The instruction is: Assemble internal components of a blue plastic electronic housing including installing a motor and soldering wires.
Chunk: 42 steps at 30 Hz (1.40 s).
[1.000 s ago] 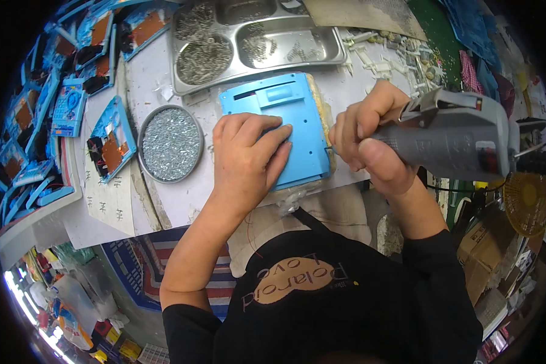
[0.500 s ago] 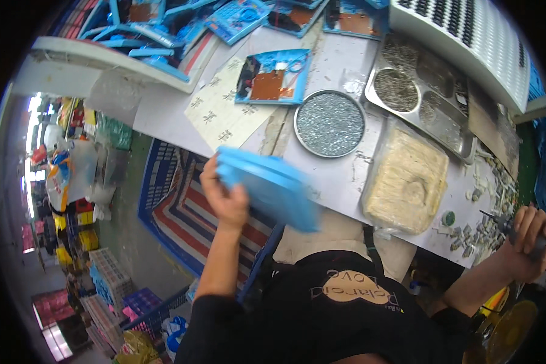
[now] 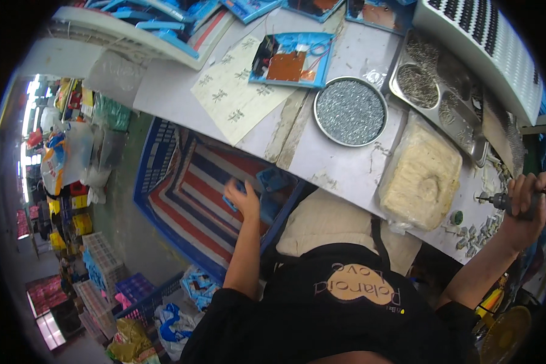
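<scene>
My left hand [image 3: 244, 199] is down inside a blue plastic crate [image 3: 144, 176] lined with striped red, white and blue cloth. Its fingers are closed on a blue plastic casing [image 3: 229, 204], which the hand partly covers. More blue plastic [image 3: 273, 179] shows beside that hand; whether it belongs to the same piece I cannot tell. At the far right, above the table's edge, my right hand [image 3: 526, 197] grips a dark power screwdriver [image 3: 503, 201], its thin bit pointing left. On the table lies an opened blue casing [image 3: 312, 54] with a brown board and wires.
A round tin of small silvery screws [image 3: 350, 112] stands mid-table. Right of it are a bagged cream-coloured slab [image 3: 421, 173], a compartmented metal tray [image 3: 434, 112] of small parts and loose metal pieces [image 3: 476, 236]. A white perforated rack [image 3: 497, 54] rises behind. More blue casings [image 3: 382, 15] lie at the back.
My left hand has lowered the blue casing from beside the table's edge into the crate. My right hand has risen slightly, still gripping the screwdriver. The view has shifted.
</scene>
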Each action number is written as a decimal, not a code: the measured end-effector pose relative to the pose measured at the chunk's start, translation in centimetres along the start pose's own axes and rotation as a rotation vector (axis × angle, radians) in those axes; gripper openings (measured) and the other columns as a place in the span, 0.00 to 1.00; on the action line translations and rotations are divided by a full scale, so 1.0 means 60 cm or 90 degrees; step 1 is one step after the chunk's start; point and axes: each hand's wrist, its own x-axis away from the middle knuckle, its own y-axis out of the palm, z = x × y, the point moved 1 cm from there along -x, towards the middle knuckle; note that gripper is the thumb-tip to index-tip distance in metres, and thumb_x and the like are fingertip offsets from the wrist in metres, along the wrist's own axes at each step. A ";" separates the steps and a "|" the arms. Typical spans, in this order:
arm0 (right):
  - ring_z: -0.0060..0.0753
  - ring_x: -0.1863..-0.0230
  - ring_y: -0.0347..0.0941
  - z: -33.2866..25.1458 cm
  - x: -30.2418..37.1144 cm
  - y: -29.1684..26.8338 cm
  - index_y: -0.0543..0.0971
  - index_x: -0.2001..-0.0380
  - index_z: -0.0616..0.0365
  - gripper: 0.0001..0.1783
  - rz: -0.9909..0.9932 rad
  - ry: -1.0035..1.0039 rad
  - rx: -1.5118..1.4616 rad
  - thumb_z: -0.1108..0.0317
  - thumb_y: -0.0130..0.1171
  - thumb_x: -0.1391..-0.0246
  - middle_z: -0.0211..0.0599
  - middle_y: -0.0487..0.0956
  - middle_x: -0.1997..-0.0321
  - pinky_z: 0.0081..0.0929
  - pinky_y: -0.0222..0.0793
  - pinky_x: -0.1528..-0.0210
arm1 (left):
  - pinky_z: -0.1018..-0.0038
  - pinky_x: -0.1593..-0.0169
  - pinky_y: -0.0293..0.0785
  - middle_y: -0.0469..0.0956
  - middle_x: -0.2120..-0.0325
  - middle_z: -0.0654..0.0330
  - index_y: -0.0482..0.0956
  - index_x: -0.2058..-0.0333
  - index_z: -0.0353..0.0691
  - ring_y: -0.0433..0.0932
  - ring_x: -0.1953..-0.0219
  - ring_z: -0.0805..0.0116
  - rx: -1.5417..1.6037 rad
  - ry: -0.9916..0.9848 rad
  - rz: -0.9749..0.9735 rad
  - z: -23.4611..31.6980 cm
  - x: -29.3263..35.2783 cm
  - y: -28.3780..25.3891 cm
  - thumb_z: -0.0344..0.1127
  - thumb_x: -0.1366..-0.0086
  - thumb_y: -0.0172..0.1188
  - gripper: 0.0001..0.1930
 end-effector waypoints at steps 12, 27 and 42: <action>0.45 0.31 0.65 -0.005 0.030 0.008 0.64 0.34 0.70 0.29 0.321 -0.190 0.414 0.79 0.54 0.37 0.56 0.70 0.33 0.44 0.63 0.30 | 0.51 0.47 0.58 0.77 0.58 0.56 0.87 0.67 0.42 0.69 0.49 0.53 -0.131 0.470 -0.206 0.626 -0.283 0.026 0.44 0.45 0.68 0.13; 0.37 0.42 0.77 0.174 0.022 0.141 0.63 0.32 0.66 0.39 -0.022 0.294 -0.521 0.41 0.39 0.26 0.49 0.77 0.39 0.35 0.75 0.41 | 0.61 0.52 0.65 0.74 0.61 0.63 0.76 0.70 0.44 0.73 0.55 0.59 0.291 0.868 -0.409 0.706 -0.095 -0.194 0.31 0.54 0.66 0.10; 0.41 0.59 0.71 0.147 0.124 0.071 0.83 0.63 0.53 0.14 0.043 -0.014 0.812 0.72 0.70 0.56 0.34 0.77 0.64 0.34 0.70 0.57 | 0.60 0.54 0.67 0.75 0.61 0.60 0.76 0.67 0.44 0.75 0.57 0.59 0.290 0.916 -0.678 0.672 0.000 -0.100 0.30 0.52 0.69 0.14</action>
